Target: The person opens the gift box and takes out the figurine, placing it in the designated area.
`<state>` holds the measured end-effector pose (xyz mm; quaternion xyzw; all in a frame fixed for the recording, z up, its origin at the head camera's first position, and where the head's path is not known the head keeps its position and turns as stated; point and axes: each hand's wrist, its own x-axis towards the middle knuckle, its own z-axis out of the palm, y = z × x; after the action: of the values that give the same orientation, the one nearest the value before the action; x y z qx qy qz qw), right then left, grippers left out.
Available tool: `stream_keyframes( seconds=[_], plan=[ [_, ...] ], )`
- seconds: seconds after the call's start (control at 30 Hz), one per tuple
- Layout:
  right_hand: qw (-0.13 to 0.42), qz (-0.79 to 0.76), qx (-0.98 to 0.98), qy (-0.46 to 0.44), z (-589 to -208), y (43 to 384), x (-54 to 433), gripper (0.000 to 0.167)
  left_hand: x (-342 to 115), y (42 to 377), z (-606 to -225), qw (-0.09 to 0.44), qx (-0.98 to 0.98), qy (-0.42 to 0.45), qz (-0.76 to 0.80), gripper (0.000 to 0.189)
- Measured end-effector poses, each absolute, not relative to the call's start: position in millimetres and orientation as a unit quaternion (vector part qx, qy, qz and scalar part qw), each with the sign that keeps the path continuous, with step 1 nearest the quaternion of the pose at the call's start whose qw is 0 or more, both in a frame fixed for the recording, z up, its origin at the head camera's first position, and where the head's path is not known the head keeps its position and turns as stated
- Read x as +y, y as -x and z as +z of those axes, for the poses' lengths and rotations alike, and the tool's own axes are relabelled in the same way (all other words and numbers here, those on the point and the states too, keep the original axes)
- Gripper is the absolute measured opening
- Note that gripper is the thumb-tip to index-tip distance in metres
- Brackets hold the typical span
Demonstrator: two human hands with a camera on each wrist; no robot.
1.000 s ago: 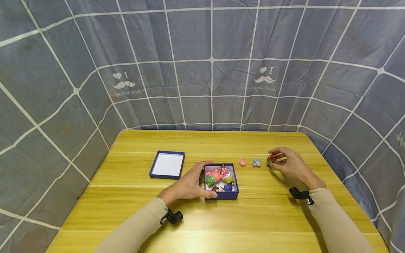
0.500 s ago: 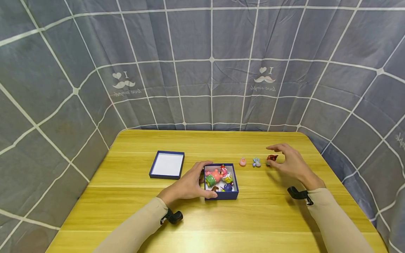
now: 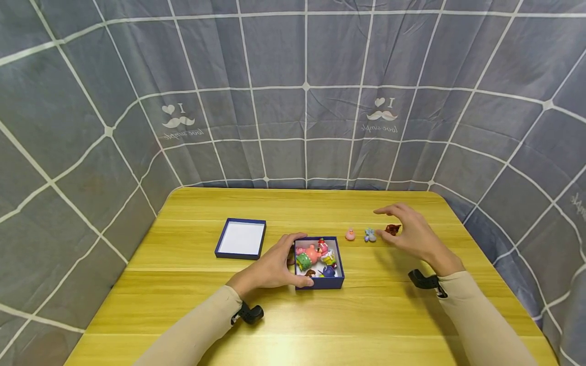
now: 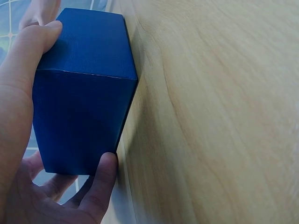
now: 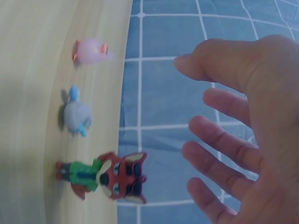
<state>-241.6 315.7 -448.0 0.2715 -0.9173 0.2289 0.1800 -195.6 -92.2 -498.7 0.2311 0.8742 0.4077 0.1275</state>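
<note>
My left hand [image 3: 274, 267] grips a dark blue box [image 3: 322, 283] from its left side, thumb along the front wall and fingers at the back. In the left wrist view the thumb and fingers span the box [image 4: 84, 121]. Several small toy figures lie inside, among them a pink one with a green body [image 3: 309, 256] and a dark blue one [image 3: 328, 272]. My right hand [image 3: 414, 236] hovers with spread fingers, holding nothing, beside a standing fox figurine [image 5: 107, 176] in a green shirt. Left of the fox stand a grey-blue figurine [image 5: 76, 115] and a pink one [image 5: 89, 51].
A shallow dark blue box lid [image 3: 241, 238] with a white inside lies on the wooden table [image 3: 293, 325], left of the box. A grey checked curtain [image 3: 274, 117] surrounds the table's back and sides.
My right hand has let go of the fox figurine, which now stands on the table. It has opened, lifted and moved left. My left hand stays on the box.
</note>
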Motion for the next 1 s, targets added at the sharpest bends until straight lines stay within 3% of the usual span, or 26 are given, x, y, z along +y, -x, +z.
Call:
stream_keyframes(
  seconds=[0.6, 1.0],
  plan=[
    [0.107, 0.231, -0.919, -0.301, -436.8, 234.3, 277.7, 0.052, -92.6, 198.7, -499.5, 0.128, 0.877, -0.24, 0.396, 0.124],
    [0.101, 0.22, -0.91, -0.336, -438.1, 232.8, 251.6, 0.046, -92.7, 197.6, -499.0, 0.128, 0.876, -0.24, 0.399, 0.129]
  ],
)
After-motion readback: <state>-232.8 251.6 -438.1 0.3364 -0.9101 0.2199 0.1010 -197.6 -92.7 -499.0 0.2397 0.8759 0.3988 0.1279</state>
